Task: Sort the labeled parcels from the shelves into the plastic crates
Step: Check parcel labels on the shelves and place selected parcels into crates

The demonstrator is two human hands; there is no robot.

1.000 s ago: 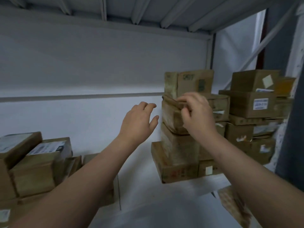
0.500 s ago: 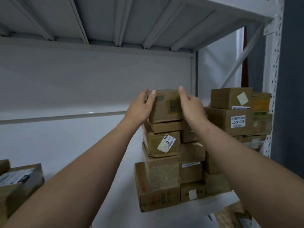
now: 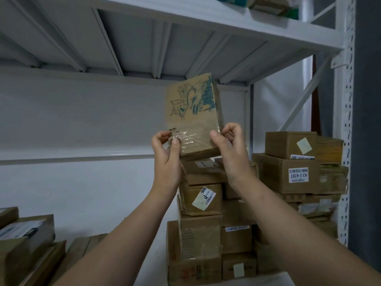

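You now hold the parcel [image 3: 193, 114] up in front of you, clear of the stack [image 3: 202, 203] it sat on half a second ago. Back then your palms pressed flat against its two sides on top of the pile. Now it stands tipped upright, with its broad face and blue printed drawing turned toward you, and its lower edge hangs just above the top box of the stack.

Your left hand [image 3: 167, 153] pinches the lower left corner, its fingers [image 3: 175, 144] curled onto the clear tape there. Your right hand [image 3: 228, 149] pinches the lower right corner the same way, thumb in front and the other fingers behind.

The parcel's top edge reaches close under the upper shelf [image 3: 206, 21]. To the right of the stack sits a brown box [image 3: 276, 172] with a white label [image 3: 298, 175]. More boxes [image 3: 24, 240] lie low on your left, well apart from your hands.
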